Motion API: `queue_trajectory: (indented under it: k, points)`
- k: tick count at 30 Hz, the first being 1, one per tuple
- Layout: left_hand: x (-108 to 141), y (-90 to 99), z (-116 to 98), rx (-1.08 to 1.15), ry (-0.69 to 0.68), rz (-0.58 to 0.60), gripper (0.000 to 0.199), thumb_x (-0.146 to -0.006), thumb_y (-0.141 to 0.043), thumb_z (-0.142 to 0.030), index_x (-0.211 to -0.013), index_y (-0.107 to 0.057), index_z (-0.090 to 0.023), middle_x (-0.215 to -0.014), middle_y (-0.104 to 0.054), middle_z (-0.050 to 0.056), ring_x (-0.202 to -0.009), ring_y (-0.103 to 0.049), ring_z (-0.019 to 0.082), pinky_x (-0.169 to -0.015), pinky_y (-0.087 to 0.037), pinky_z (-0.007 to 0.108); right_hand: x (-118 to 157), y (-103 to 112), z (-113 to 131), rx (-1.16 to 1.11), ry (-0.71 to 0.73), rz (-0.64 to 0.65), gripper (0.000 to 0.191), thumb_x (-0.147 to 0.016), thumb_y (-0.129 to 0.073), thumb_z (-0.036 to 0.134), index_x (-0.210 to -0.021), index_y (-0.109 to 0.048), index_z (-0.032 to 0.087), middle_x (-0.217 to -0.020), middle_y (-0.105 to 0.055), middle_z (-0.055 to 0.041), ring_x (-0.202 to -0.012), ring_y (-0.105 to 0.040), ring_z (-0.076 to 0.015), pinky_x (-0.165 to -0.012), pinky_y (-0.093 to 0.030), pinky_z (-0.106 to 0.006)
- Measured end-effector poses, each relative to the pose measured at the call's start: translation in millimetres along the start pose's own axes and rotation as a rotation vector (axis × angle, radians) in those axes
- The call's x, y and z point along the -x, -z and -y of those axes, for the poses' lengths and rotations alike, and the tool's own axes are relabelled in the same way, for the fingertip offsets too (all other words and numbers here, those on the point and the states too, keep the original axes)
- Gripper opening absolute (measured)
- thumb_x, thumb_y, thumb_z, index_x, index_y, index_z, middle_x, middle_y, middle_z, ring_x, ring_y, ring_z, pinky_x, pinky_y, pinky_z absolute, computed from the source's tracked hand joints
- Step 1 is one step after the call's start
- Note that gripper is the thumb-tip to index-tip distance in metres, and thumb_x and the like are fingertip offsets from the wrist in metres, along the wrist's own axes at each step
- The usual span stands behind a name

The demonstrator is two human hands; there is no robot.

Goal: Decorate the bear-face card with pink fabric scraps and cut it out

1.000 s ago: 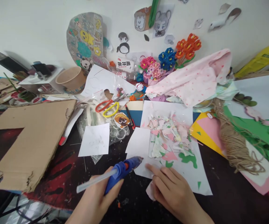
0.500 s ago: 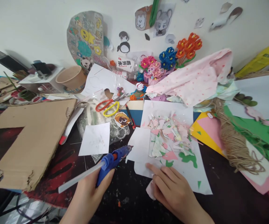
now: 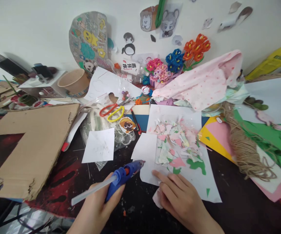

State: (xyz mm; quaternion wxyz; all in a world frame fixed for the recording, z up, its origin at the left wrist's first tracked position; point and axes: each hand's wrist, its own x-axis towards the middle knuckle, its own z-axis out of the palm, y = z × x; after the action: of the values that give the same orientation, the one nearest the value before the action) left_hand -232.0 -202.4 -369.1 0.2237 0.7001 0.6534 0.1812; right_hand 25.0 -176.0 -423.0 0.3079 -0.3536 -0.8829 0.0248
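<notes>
A blue glue gun with a long translucent glue stick out of its back is gripped in my left hand. Its nozzle is over the left part of a white paper piece; whether it touches I cannot tell. My right hand rests at the paper's lower edge, index finger stretched onto it. The other fingers are curled, and a pale pinkish scrap sticks out under them. Just beyond lie pink, green and patterned paper scraps on a larger white sheet.
Cut cardboard lies at left. Farther back are scissors, a pen and a small white square sheet. A jute twine bundle sits on coloured sheets at right. Pipe-cleaner flowers stand near the wall.
My left hand has moved the glue gun right and slightly down, so the nozzle is nearer my right index finger. My right hand has stayed in place.
</notes>
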Motion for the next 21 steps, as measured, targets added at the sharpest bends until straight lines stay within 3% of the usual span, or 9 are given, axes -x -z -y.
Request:
queue_trajectory:
  k: [2,6,10,13,15,19,21]
  points:
    - [-1.0,1.1,-0.5,0.014,0.009,0.015,0.033,-0.091,-0.052,-0.04,-0.073,-0.065,-0.016,-0.061,-0.065,0.001,-0.056,-0.062,0.016,-0.051,-0.049,0.02,0.3,0.2,0.4,0.007,0.0,0.003,0.014,-0.087,-0.053,0.008,-0.078,-0.061,0.015,-0.119,-0.072,-0.0084,-0.076,-0.06,-0.0188,-0.069,-0.046,-0.037]
    - [-5.6,2.0,-0.6,0.001,0.063,-0.086,0.036,-0.093,-0.048,-0.041,-0.08,-0.068,-0.014,-0.061,-0.066,0.002,-0.055,-0.062,0.016,-0.054,-0.051,0.022,-1.2,1.0,0.6,0.002,-0.005,-0.001,0.015,-0.087,-0.053,0.008,-0.077,-0.061,0.016,-0.117,-0.072,-0.0084,-0.074,-0.059,-0.0182,-0.067,-0.046,-0.036]
    - [-1.4,1.1,1.7,0.021,0.019,0.038,0.031,-0.092,-0.052,-0.04,-0.087,-0.07,-0.015,-0.072,-0.071,0.003,-0.063,-0.066,0.017,-0.061,-0.054,0.022,-1.6,0.7,0.3,0.002,0.001,0.003,0.015,-0.087,-0.052,0.008,-0.077,-0.061,0.016,-0.118,-0.072,-0.0082,-0.074,-0.059,-0.0186,-0.067,-0.046,-0.036]
    - [0.6,0.8,3.0,-0.001,0.061,-0.035,0.035,-0.092,-0.05,-0.043,-0.092,-0.07,-0.014,-0.071,-0.071,0.004,-0.06,-0.064,0.017,-0.058,-0.053,0.023,-1.1,-0.1,0.0,0.006,0.003,0.005,0.014,-0.087,-0.053,0.009,-0.077,-0.061,0.015,-0.119,-0.072,-0.0087,-0.074,-0.059,-0.0189,-0.067,-0.046,-0.037]
    - [0.6,1.2,3.2,-0.006,0.095,-0.071,0.037,-0.093,-0.049,-0.044,-0.089,-0.07,-0.014,-0.067,-0.068,0.004,-0.057,-0.062,0.017,-0.055,-0.052,0.023,-1.0,-0.2,0.0,0.003,0.001,0.004,0.014,-0.087,-0.054,0.009,-0.075,-0.06,0.015,-0.118,-0.072,-0.0091,-0.074,-0.059,-0.0188,-0.067,-0.046,-0.037]
    - [1.7,2.4,3.4,0.029,0.09,0.031,0.033,-0.089,-0.054,-0.045,-0.081,-0.069,-0.016,-0.065,-0.067,0.003,-0.059,-0.063,0.018,-0.055,-0.052,0.023,-1.4,0.4,0.1,0.001,-0.001,0.004,0.015,-0.087,-0.053,0.008,-0.076,-0.061,0.016,-0.117,-0.073,-0.009,-0.075,-0.06,-0.0184,-0.067,-0.046,-0.036]
    - [2.3,2.8,4.0,0.013,0.105,-0.018,0.034,-0.09,-0.052,-0.044,-0.08,-0.069,-0.016,-0.061,-0.065,0.002,-0.056,-0.06,0.017,-0.053,-0.05,0.023,-2.0,0.9,0.0,0.005,0.004,-0.002,0.015,-0.087,-0.053,0.008,-0.076,-0.061,0.016,-0.116,-0.073,-0.0092,-0.074,-0.06,-0.0182,-0.067,-0.046,-0.036]
